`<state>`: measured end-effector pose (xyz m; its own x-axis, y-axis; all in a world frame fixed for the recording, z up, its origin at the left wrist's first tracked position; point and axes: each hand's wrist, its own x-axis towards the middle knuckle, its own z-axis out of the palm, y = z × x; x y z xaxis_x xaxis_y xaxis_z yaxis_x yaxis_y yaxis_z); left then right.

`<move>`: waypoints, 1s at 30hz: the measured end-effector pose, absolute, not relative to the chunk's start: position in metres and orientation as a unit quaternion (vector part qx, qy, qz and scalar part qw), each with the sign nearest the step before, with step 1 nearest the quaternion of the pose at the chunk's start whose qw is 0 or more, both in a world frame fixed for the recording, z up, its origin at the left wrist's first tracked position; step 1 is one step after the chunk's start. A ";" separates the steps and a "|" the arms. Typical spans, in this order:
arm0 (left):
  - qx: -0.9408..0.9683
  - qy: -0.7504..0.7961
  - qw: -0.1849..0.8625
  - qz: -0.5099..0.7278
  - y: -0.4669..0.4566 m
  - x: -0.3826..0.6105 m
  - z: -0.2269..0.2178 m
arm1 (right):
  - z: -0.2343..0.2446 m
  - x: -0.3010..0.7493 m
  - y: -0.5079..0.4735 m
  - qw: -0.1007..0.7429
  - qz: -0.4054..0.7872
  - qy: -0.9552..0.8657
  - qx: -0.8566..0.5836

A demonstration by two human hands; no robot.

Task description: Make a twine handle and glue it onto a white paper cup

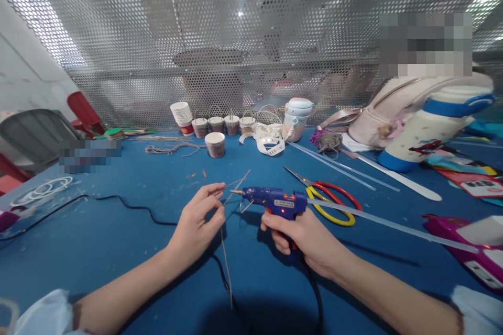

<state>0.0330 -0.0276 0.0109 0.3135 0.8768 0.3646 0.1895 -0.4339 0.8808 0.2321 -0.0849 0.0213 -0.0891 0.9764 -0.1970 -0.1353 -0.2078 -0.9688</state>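
My right hand point(296, 235) is wrapped around the handle of a blue glue gun point(269, 196), whose small red light glows. A long clear glue stick point(377, 218) runs out of its back to the right. In my left hand point(202, 214), pinched between thumb and fingers, is a thin greyish-brown cord point(226, 256). One end hangs down toward me, and a short crossed piece shows beyond the fingertips. The gun's nozzle is right beside that upper piece; whether they touch, I cannot tell. Scissors point(334, 204) with red and yellow handles lie open behind the gun.
A wrapped paper cup point(215, 147) stands mid-table, with several similar cups, a cup stack point(181, 115) and a tumbler point(297, 118) behind. Grey yarn point(329, 142) and loose glue sticks point(334, 165) lie right. A large bottle point(426, 131) stands farther right. A black cable point(129, 204) crosses left.
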 end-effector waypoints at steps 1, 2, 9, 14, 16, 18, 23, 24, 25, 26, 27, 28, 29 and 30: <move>0.716 0.372 0.379 0.453 -0.028 0.033 0.011 | 0.021 0.233 -0.084 0.477 0.600 -0.414 -0.491; 0.716 0.372 0.379 0.453 -0.027 0.033 0.011 | 0.021 0.233 -0.083 0.490 0.599 -0.400 -0.492; 0.731 0.368 0.367 0.443 -0.025 0.030 0.003 | 0.018 0.229 -0.084 0.454 0.610 -0.419 -0.495; 0.725 0.370 0.380 0.439 -0.022 0.030 0.002 | 0.018 0.227 -0.087 0.470 0.562 -0.453 -0.509; 0.719 0.382 0.385 0.435 -0.022 0.031 0.003 | 0.017 0.226 -0.087 0.451 0.566 -0.466 -0.509; 0.711 0.394 0.391 0.432 -0.022 0.032 0.005 | 0.016 0.225 -0.087 0.440 0.568 -0.477 -0.506; 0.668 0.402 0.450 0.435 -0.023 0.033 0.007 | 0.011 0.226 -0.086 0.463 0.543 -0.469 -0.520; 0.663 0.402 0.458 0.435 -0.023 0.033 0.007 | 0.011 0.225 -0.086 0.453 0.547 -0.474 -0.521; 0.659 0.404 0.463 0.434 -0.023 0.033 0.007 | 0.012 0.225 -0.086 0.444 0.552 -0.480 -0.518; 0.656 0.408 0.464 0.434 -0.024 0.033 0.008 | 0.012 0.225 -0.086 0.439 0.555 -0.483 -0.516; 0.653 0.413 0.465 0.433 -0.024 0.033 0.008 | 0.013 0.225 -0.086 0.441 0.555 -0.482 -0.514; 0.649 0.418 0.465 0.433 -0.024 0.034 0.009 | 0.013 0.225 -0.086 0.448 0.555 -0.476 -0.514; 0.644 0.422 0.469 0.433 -0.024 0.034 0.009 | 0.013 0.225 -0.086 0.458 0.553 -0.469 -0.515; 0.638 0.423 0.476 0.432 -0.024 0.035 0.010 | 0.013 0.225 -0.085 0.466 0.550 -0.464 -0.515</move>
